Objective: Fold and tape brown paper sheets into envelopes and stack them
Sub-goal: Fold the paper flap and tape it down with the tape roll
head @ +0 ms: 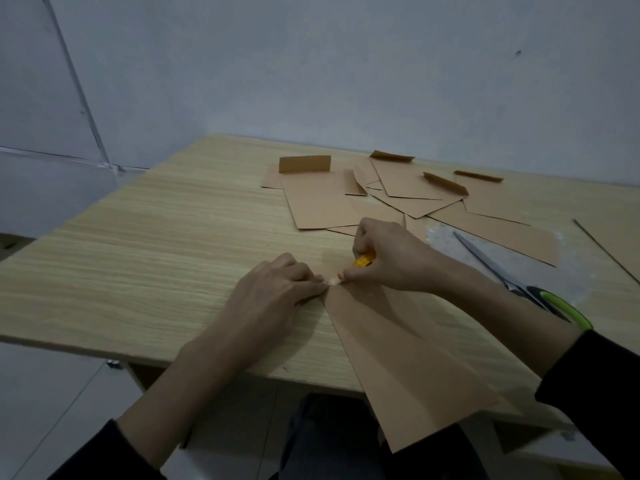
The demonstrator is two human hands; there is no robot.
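Brown sheet (408,358) lies lengthwise, near-right to far-left.

Your sheet (398,341): plain kraft brown, same as the folded envelopes (322,202). Table (138,254): pale wood grain. Tool (364,260): yellow. Tape bit (333,280): cream-ish. Scissors (498,271): silver blades, black and lime-green handles. Your sleeves (595,393): black. Wall (346,64): flat bluish grey.

Dim room, pale wall (346,64) behind light wooden table (121,254).
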